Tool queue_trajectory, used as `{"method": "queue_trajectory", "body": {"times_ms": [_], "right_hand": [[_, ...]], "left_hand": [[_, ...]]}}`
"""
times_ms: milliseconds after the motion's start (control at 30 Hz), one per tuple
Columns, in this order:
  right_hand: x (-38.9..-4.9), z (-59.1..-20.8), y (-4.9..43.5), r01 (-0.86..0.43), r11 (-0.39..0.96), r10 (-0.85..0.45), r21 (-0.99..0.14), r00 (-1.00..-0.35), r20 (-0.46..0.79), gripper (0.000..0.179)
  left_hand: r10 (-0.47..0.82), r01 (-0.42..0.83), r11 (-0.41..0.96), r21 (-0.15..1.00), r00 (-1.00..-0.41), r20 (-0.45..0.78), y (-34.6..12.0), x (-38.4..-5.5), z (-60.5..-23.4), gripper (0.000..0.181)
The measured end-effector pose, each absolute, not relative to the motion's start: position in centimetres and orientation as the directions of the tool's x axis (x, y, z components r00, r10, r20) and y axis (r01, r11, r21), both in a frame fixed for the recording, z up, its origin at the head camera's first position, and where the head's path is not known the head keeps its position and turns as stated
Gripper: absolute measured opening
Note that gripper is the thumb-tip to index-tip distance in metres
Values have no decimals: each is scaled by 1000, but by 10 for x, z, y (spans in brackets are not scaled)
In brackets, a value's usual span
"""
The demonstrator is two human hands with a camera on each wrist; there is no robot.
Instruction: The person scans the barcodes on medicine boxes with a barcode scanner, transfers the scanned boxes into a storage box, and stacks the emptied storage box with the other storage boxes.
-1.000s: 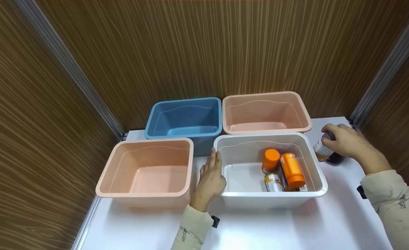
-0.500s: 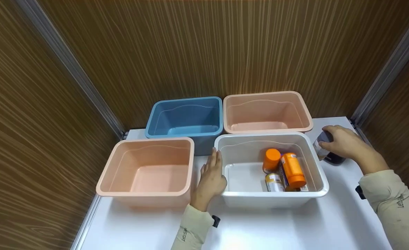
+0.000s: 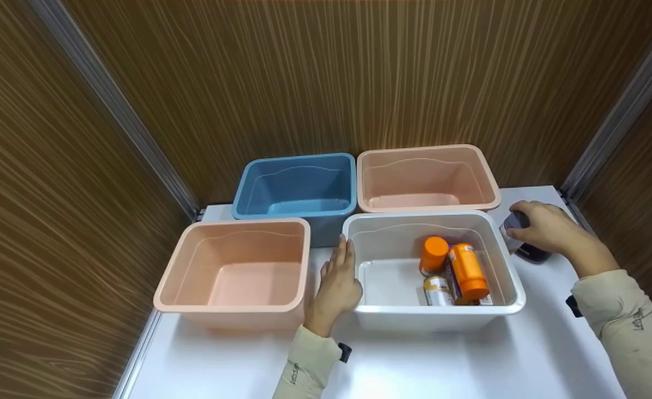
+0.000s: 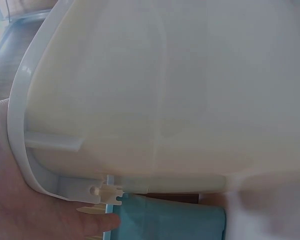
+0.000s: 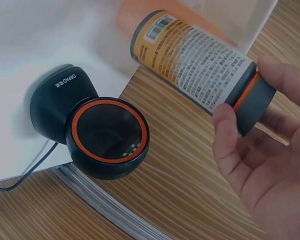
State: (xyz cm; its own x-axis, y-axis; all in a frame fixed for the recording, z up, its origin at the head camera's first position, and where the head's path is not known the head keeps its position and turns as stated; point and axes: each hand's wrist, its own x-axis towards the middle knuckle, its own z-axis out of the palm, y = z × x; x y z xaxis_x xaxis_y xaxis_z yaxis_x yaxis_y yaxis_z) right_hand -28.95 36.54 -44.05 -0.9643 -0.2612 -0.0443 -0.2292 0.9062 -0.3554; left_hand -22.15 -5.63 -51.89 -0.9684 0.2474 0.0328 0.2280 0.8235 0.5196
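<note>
In the head view, four bins stand on the desk (image 3: 403, 366): a blue bin (image 3: 303, 174) at rear left, a salmon bin (image 3: 414, 166) at rear right, a second salmon bin (image 3: 193, 308) at front left and a white bin (image 3: 409, 322) at front right. The white bin's contents gather toward its right side: a small orange bottle (image 3: 434, 254) with its cap upward, a larger orange bottle (image 3: 468, 269) lying at a slant with its cap toward you, a white-and-gold container (image 3: 438, 292) beside them, and a purple-edged item (image 3: 453, 284) mostly hidden under the larger bottle. Your left hand (image 3: 335, 289) lies against the white bin's left end, its fingers straight and close together. Your right hand (image 3: 553, 230), outside the bin's right end, pinches the dark cap (image 5: 255, 102) of a tilted bottle (image 5: 190, 62) between thumb and fingers; the right wrist view shows this bottle's orange-and-white label, with a barcode near its base. Near the bottle, but apart from it, stands a black scanner-like device (image 5: 107, 132) with an orange ring and a cord (image 5: 34, 167).
</note>
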Motion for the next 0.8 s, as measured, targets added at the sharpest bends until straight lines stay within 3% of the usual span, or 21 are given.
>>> {"method": "queue_trajectory", "body": {"times_ms": [333,533,800], "right_hand": [[-290,-439,370,-171,877,-189,-448,-982,5,55],[-290,-443,373,-228,896,-224,-381,-973,55,51],[-289,-444,374,-259,902,-281,-346,-959,-17,48]], "left_hand": [[247,224,824,520,-969,25,-56,-220,-517,74],[253,233,821,521,-967,34,-57,-220,-516,73],[253,237,820,521,-967,42,-56,-220,-516,73]]}}
